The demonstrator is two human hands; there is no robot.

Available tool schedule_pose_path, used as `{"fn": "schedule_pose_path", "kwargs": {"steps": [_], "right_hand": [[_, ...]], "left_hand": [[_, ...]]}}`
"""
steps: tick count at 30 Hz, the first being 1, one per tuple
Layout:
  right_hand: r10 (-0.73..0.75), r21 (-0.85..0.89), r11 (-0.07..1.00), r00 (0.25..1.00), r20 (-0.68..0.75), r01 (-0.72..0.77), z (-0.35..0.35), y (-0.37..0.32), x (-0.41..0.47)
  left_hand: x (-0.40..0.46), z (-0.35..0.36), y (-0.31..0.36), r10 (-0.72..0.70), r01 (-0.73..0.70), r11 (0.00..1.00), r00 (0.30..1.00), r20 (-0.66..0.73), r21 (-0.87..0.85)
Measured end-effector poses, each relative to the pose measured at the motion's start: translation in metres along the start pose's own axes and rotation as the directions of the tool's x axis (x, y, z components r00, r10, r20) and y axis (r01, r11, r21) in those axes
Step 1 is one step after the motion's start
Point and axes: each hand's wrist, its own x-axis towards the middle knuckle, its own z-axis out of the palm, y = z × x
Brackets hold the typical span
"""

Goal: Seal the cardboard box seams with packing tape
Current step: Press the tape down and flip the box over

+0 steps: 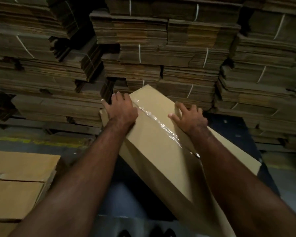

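Both hands — left hand (120,109) and right hand (189,118) — press open on the long brown cardboard box (154,146); its wrinkled clear packing tape (158,124) may lift if the tilted box slips.

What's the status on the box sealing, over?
Left hand and right hand flat, fingers spread, on the box. Clear tape laid along top seam, wrinkled. No tape roll in view. Nothing in the way.

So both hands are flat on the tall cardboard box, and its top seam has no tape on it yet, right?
Not quite. The head view shows a strip of clear packing tape already running along the top seam of the cardboard box. The rest holds: the left hand and right hand both rest on the box with spread fingers.
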Motion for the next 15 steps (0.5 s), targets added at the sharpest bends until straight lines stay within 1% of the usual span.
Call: {"fn": "schedule_pose_path", "kwargs": {"steps": [3, 5, 6, 8, 10, 12, 15], "right_hand": [[0.138, 0.047, 0.989, 0.99, -0.011, -0.138, -0.004, 0.01, 0.008], [0.223, 0.068, 0.973, 0.975, -0.013, -0.222, -0.006, 0.017, 0.015], [0.242, 0.084, 0.967, 0.97, -0.009, -0.24, -0.007, 0.021, 0.017], [0.226, 0.157, 0.961, 0.974, 0.015, -0.226, -0.011, 0.029, 0.019], [0.191, 0.222, 0.955, 0.98, 0.052, -0.198, -0.015, 0.042, 0.013], [0.2, 0.195, 0.959, 0.978, 0.059, -0.207, -0.02, 0.06, -0.002], [0.298, 0.168, 0.936, 0.951, 0.088, -0.309, -0.02, 0.081, -0.028]], "left_hand": [[-0.036, 0.014, 0.023, 0.065, -0.068, 0.994, 0.997, -0.038, -0.081], [-0.061, 0.021, 0.032, 0.045, -0.052, 0.983, 0.998, -0.042, -0.176], [-0.074, 0.024, 0.036, 0.023, -0.03, 0.965, 0.999, -0.027, -0.261], [-0.1, 0.028, 0.041, 0.0, 0.018, 0.881, 0.999, 0.038, -0.474], [-0.125, 0.036, 0.047, 0.028, 0.019, 0.771, 0.998, 0.063, -0.636], [-0.146, 0.042, 0.049, 0.083, -0.015, 0.718, 0.995, 0.063, -0.696], [-0.142, 0.045, 0.043, 0.18, -0.065, 0.707, 0.979, 0.091, -0.704]]}}
